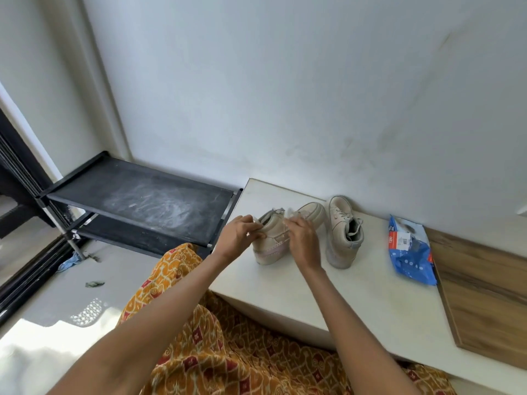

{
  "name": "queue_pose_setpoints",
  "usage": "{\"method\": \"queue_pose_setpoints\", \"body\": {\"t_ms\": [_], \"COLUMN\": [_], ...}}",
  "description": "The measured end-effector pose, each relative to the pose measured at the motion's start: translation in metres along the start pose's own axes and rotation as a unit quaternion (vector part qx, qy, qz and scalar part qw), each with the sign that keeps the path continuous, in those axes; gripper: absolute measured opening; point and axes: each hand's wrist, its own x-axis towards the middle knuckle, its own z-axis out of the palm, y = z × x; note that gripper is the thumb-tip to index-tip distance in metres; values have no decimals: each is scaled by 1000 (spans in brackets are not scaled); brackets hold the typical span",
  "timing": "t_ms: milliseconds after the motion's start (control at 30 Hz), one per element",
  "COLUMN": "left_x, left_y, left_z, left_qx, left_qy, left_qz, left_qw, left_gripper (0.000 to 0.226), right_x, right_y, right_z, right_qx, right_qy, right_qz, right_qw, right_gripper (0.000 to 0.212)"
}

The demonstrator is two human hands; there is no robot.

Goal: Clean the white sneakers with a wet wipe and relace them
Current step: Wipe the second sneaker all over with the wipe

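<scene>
Both hands grip the left sneaker (273, 238) on the bench (356, 295): left hand (238, 235) at its heel collar, right hand (303, 240) holding a wipe (291, 213). Second sneaker (343, 232) and wipes pack (410, 252) lie rightward.

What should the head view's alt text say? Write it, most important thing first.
Both hands work on the left sneaker on a white counter: the left hand holds its heel and the right hand holds a wipe at its top. The second sneaker stands beside it, with a blue wipe pack to the right.
</scene>
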Motion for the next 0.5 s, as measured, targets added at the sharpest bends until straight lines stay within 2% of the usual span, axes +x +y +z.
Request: {"method": "queue_pose_setpoints", "body": {"t_ms": [67, 167, 233, 333, 500], "left_x": [1, 4, 5, 5, 6], "left_y": [-5, -8, -8, -12, -20], "left_z": [-5, -8, -8, -6, -6], "left_qx": [-13, -31, -38, -39, -61], "left_qy": [-10, -23, -29, -28, -29], "left_qz": [-24, -44, -42, -53, -68], "left_qw": [1000, 998, 998, 997, 995], "left_gripper": [15, 14, 18, 15, 19], "right_x": [-15, -34, -35, -28, -10], "right_y": [-19, -33, -26, -11, 6], "right_z": [8, 16, 19, 15, 2], "right_qx": [39, 5, -24, -26, 21], "right_qy": [11, -20, -19, -18, -20], "right_qz": [-93, -261, -297, -261, -86], "right_qw": [995, 965, 954, 965, 996], "right_gripper": [27, 25, 27, 30, 30]}}
